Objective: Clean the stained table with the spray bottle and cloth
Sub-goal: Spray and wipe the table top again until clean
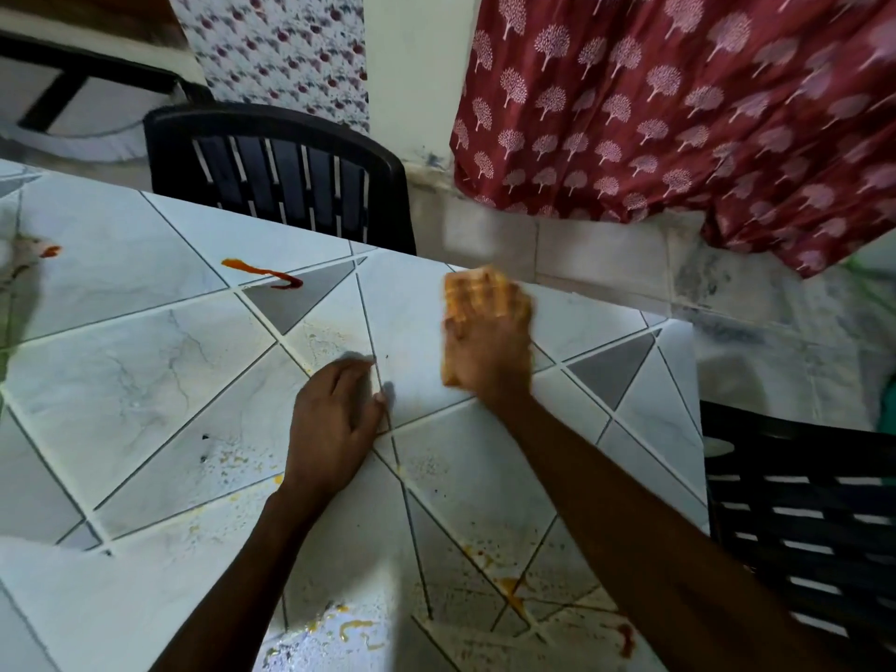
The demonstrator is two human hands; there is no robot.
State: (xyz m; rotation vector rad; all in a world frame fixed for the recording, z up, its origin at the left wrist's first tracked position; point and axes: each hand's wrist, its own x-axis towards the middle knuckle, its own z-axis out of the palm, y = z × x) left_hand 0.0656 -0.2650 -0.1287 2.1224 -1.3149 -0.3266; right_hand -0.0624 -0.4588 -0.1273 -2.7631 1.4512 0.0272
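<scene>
Currently right hand (487,341) presses cloth (480,277) flat, grip released; left hand (334,419) rests loose on table (121,341). Best: firm overlapping strokes toward red streak (264,274), upper left.

This looks like a home dining corner. A tile-patterned table (121,332) carries a red sauce streak (264,274) and yellow food spatter (356,628). A black slatted plastic chair (281,177) stands at its far side and a second chair (800,526) at its right. Behind hangs a maroon tree-print curtain (679,114) (floral fabric (281,50) hangs beside it), above a pale tiled floor (606,249).

Right hand (489,354) on orange cloth (477,283), stained table (145,361)
</scene>
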